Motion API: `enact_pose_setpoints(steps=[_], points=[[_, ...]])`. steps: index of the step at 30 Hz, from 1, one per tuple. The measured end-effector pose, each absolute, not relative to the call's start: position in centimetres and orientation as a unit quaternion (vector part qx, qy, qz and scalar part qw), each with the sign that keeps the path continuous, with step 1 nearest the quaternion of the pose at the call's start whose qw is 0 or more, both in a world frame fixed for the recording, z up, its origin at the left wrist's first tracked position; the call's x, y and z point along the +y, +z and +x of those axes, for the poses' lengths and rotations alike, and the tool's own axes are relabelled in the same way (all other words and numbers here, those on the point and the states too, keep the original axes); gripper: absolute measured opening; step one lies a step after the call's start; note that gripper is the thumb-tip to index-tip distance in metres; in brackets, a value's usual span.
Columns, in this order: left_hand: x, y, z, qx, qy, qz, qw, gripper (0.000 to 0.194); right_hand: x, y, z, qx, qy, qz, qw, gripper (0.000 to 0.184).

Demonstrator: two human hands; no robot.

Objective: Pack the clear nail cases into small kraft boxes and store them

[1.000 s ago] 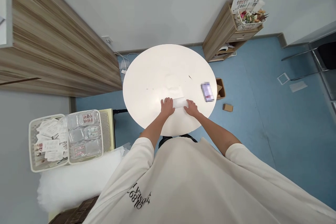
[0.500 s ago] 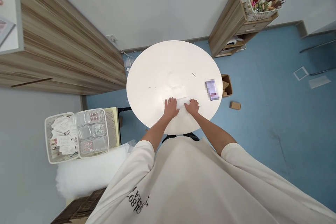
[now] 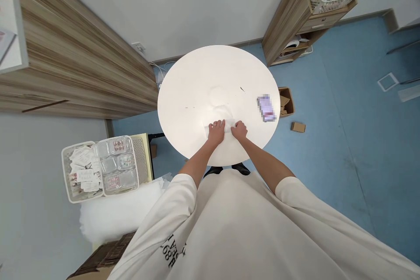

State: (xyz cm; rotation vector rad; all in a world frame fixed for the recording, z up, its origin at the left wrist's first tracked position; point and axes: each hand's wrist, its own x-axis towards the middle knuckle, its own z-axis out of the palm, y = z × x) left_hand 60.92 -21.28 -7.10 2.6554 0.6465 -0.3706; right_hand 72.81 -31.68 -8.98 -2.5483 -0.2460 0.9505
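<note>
A white, slightly see-through wrapping sheet (image 3: 229, 126) lies folded on the round white table (image 3: 183, 78), near its front edge. Across the left part of it rests my left hand (image 3: 216, 132), palm down with the fingers a little apart and a ring on one finger. My right hand (image 3: 239, 130) is closed, its thumb and fingers pinching the sheet's right end. Part of the sheet is hidden under my hands, and whether anything lies inside the fold cannot be seen.
A blurred-out purple phone-like object (image 3: 266, 108) lies at the table's right. Left of me stand white baskets (image 3: 82, 144) with papers and clear cases, beside a white roll (image 3: 114, 216). Small cardboard boxes (image 3: 298, 127) are on the floor at right.
The straight white fold between my hands has become crumpled and shorter. My left hand has moved closer to the right one, and my right fingers have curled in. The camera view has shifted slightly.
</note>
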Motion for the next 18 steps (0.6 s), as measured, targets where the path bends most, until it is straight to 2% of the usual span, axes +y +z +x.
enact_pose_setpoints(steps=[4, 6, 12, 18], points=[[-20.8, -6.7, 60.4, 0.254, -0.120, 0.934, 0.221, 0.057, -31.4, -8.0, 72.6, -0.094, 0.395, -0.867, 0.289, 0.037], [-20.6, -6.6, 60.1, 0.268, -0.115, 0.930, 0.224, 0.050, -31.1, -7.4, 72.1, -0.142, 0.402, -0.853, 0.300, 0.038], [-20.5, -6.6, 59.7, 0.312, -0.103, 0.910, 0.253, 0.041, -30.1, -6.3, 70.4, -0.247, 0.412, -0.840, 0.252, 0.038], [-20.7, -5.9, 57.7, 0.320, -0.075, 0.898, 0.292, 0.060, -29.7, -5.5, 70.2, -0.310, 0.414, -0.833, 0.199, 0.046]])
